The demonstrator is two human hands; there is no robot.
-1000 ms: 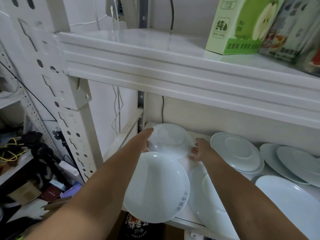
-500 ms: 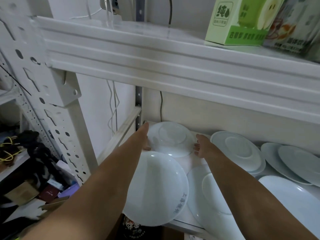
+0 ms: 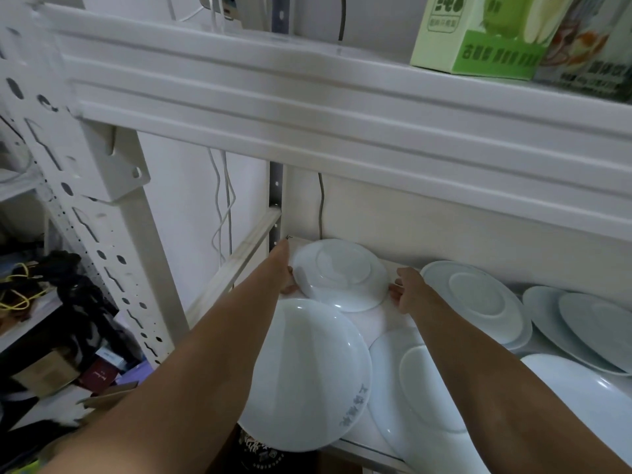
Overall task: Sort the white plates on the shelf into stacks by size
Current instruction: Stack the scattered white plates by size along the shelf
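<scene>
Head view: the small upturned plate [image 3: 340,273] sits foot-up in the back left corner of the lower shelf [image 3: 372,323], squarely between both hands; left hand [image 3: 286,278] grips its left rim, right hand [image 3: 408,290] pinches its right rim; a large lettered plate [image 3: 307,371] lies just in front, so any lift probably must clear it.
</scene>
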